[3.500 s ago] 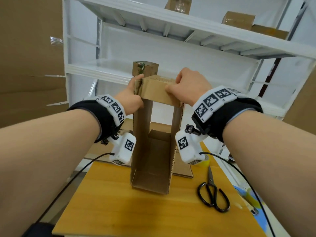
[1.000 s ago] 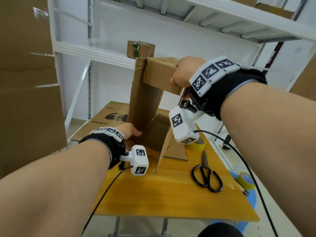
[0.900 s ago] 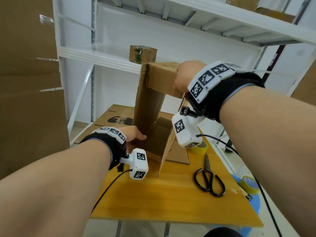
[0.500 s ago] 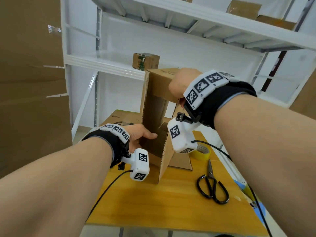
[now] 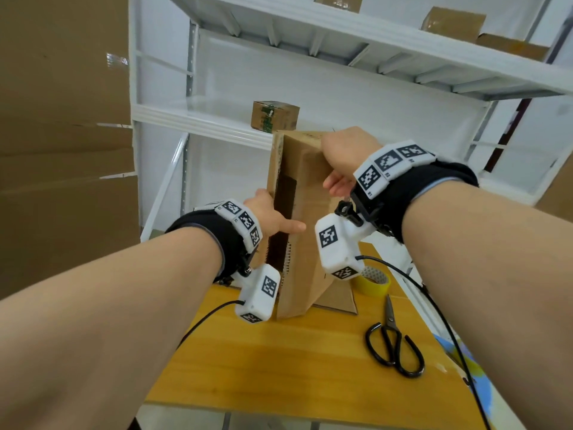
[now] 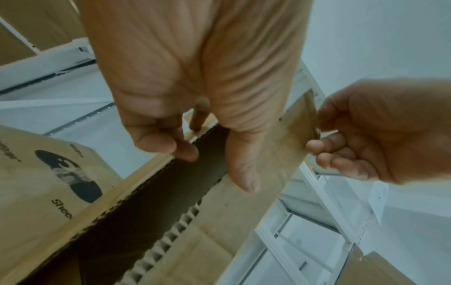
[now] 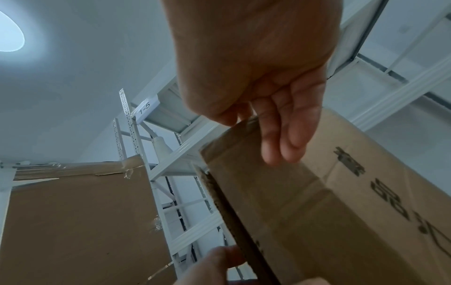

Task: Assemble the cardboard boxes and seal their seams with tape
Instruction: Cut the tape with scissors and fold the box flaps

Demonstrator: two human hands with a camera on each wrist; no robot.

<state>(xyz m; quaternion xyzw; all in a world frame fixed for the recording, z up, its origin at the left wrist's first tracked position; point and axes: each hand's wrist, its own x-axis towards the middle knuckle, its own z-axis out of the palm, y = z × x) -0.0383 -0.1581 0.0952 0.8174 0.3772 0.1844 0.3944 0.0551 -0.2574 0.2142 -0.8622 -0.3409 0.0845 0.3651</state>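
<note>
A tall cardboard box [image 5: 307, 274] stands on end on the wooden table [image 5: 279, 367], its open side facing me. Its two long flaps are folded almost together, with a narrow dark gap between them. My left hand [image 5: 269, 215] is at mid height. Its thumb lies across the right flap [image 6: 231, 212] and its fingers curl on the left flap's edge. My right hand [image 5: 344, 153] grips the right flap's upper edge; in the right wrist view its fingers [image 7: 280, 135] lie flat on the cardboard [image 7: 317, 212].
Black scissors [image 5: 393, 346] lie on the table to the right. A yellow tape roll [image 5: 373, 279] sits behind them. Flat printed cardboard [image 6: 61, 173] lies behind the box. White shelving [image 5: 198, 119] with a small box [image 5: 275, 115] stands behind, and large cartons [image 5: 62, 150] at left.
My left hand has risen from the box's lower left wall to mid height, and the long flaps have swung nearly closed. My right hand stays at the top.
</note>
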